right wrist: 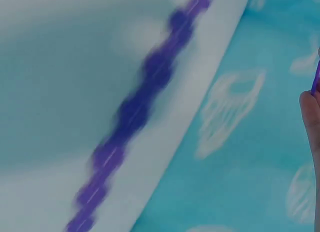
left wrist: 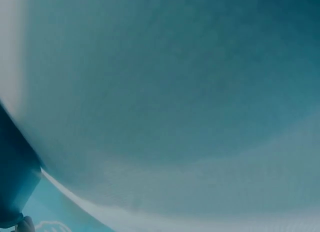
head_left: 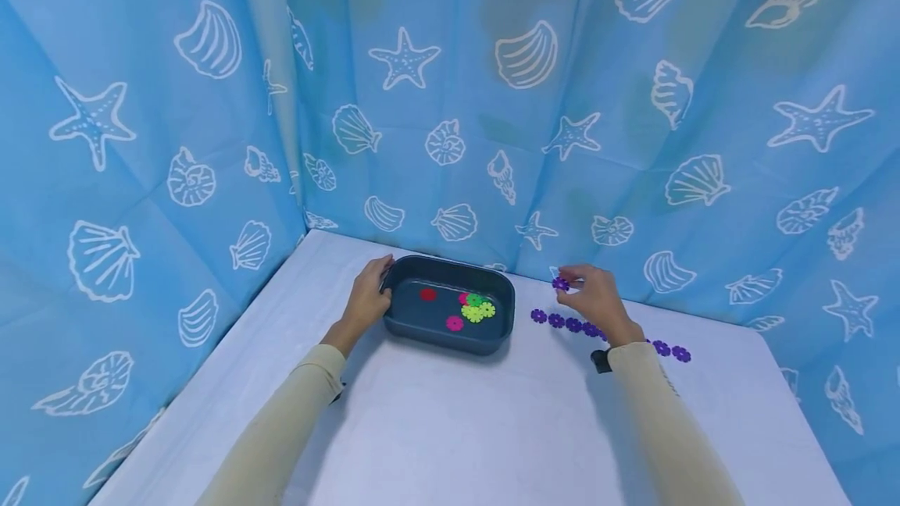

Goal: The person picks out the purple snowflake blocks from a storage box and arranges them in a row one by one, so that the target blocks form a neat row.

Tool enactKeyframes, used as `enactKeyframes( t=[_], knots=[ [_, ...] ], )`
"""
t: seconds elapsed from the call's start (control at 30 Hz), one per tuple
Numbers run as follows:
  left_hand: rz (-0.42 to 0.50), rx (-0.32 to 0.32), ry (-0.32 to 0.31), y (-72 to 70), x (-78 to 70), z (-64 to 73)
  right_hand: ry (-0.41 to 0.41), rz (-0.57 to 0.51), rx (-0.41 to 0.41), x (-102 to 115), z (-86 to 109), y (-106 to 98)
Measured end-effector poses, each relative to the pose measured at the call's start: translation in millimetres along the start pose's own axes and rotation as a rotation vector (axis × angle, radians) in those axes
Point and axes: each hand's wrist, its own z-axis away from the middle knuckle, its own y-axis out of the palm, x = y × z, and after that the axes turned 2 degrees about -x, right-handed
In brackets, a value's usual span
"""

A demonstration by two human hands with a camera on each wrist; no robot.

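Observation:
My left hand [head_left: 367, 295] grips the left end of a dark blue-grey basin [head_left: 444, 340]. Inside the basin lie a red piece [head_left: 427, 294], pink flower-shaped discs [head_left: 455, 323], a green one [head_left: 474, 300] and yellow-green ones [head_left: 473, 314]. Right of the basin, my right hand [head_left: 599, 304] pinches a purple flower-shaped disc [head_left: 560, 284] between thumb and fingers, above the table. Below that hand runs a slanting row of several purple flower discs [head_left: 556, 321], partly hidden by the hand and wrist; the row [right wrist: 132, 114] looks blurred in the right wrist view.
A white-covered table [head_left: 450, 428] carries everything. Blue curtains [head_left: 450, 92] with white shells and starfish hang behind and along the sides, close to the table's back edge. The left wrist view shows mostly the tabletop [left wrist: 175, 117] and a dark basin corner [left wrist: 17, 167].

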Motion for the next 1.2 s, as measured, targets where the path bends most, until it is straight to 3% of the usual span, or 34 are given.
enactKeyframes(
  t=[0.17, 0.33, 0.47, 0.63, 0.73, 0.97, 1.2],
  knots=[
    [-0.021, -0.004, 0.001, 0.3, 0.6, -1.0, 0.095, 0.101, 0.003, -47.2, 28.8, -36.5],
    [-0.031, 0.002, -0.013, 0.8, 1.6, 0.2, 0.11, 0.152, -0.044, -93.5, 53.2, -60.1],
    [-0.037, 0.002, -0.022, -0.2, 0.1, 0.7, 0.105, 0.153, -0.102, -121.6, 65.7, -71.5],
    [-0.056, 0.004, -0.019, -0.1, -1.3, 0.3, 0.24, 0.184, -0.039, -150.3, 82.8, -80.2],
    [-0.047, 0.009, -0.018, -0.2, -1.7, 0.2, 0.302, 0.201, -0.042, -167.7, 93.0, -82.8],
    [-0.02, 0.006, 0.007, -0.3, -0.5, 0.1, 0.377, 0.193, -0.09, -199.9, 111.4, -81.5],
    [-0.025, 0.001, 0.008, 0.0, 0.4, -0.9, 0.413, 0.196, -0.071, -205.8, 114.4, -85.3]
  ],
)
